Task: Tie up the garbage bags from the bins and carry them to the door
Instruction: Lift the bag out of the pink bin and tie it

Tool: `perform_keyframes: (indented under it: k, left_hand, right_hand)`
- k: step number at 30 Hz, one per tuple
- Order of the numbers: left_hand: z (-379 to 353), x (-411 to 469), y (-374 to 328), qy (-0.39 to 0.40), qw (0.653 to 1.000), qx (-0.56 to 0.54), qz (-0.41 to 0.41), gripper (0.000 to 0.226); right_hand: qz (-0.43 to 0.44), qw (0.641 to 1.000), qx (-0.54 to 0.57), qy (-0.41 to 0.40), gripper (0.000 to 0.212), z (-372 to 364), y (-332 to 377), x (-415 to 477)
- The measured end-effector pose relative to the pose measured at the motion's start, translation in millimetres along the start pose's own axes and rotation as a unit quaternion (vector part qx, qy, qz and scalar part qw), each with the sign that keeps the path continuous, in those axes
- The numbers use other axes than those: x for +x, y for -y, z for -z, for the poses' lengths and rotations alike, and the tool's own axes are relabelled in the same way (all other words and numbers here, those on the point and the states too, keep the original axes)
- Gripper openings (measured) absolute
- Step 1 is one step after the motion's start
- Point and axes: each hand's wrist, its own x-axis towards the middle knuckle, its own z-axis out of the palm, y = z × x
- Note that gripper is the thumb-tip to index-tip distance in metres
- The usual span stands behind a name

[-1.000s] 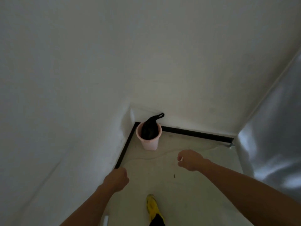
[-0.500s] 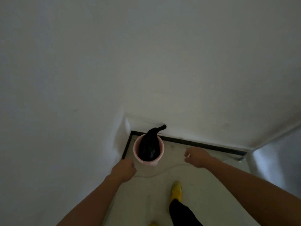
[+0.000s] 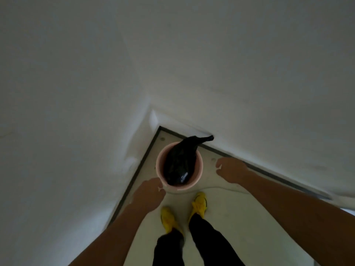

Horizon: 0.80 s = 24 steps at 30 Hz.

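While the pink bin (image 3: 159,170) is standing in the wall corner, the black garbage bag (image 3: 180,162) is filling it, neck pointing to two o'clock. The left hand (image 3: 149,194) at the bin's seven o'clock and the right hand (image 3: 232,169) at three are hovering, fingers loosely curled and gripping nothing. The step is probably reaching for the bag; next comes grasping the neck.

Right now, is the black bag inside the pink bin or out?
Inside. The black bag sits in the pink bin, with only its twisted top poking over the far rim.
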Motion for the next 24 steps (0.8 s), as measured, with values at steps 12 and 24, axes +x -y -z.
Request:
perform_keyframes:
  k: [12, 24]
  left_hand:
    - [-98.0, 213.3, 28.7, 0.011, 0.998, -0.052, 0.031, 0.022]
    - [-160.3, 364.4, 33.7, -0.049, 0.996, -0.075, 0.000, 0.104]
  right_hand:
    - [-0.045, 0.996, -0.015, -0.074, 0.059, -65.7, -30.7, 206.0]
    - [-0.028, 0.991, 0.046, -0.119, 0.015, -121.4, -66.4, 338.3]
